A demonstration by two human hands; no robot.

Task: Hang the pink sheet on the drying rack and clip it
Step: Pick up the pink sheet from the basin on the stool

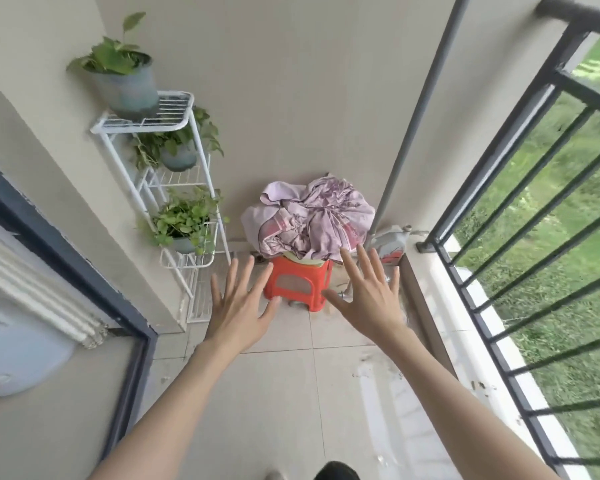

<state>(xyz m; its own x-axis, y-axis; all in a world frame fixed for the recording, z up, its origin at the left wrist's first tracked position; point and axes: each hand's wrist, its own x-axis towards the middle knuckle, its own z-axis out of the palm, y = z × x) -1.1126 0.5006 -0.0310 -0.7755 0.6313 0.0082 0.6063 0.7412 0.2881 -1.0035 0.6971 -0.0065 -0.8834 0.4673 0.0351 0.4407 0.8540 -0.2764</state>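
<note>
The pink sheet (309, 220) lies crumpled in a heap in a basin on a small red stool (297, 284) against the far wall of the balcony. My left hand (241, 303) reaches forward with fingers spread, empty, in front of the stool's left side. My right hand (368, 291) is also stretched out flat and empty, its fingertips just short of the sheet's lower right edge. A grey pole (420, 112) slants up from beside the sheet toward the top right. No clips are visible.
A white tiered plant stand (174, 174) with three potted plants stands left of the stool. A dark metal railing (520, 188) runs along the right with grass beyond. A dark door frame (84, 268) is at the left. A bottle (392, 245) sits at the right corner.
</note>
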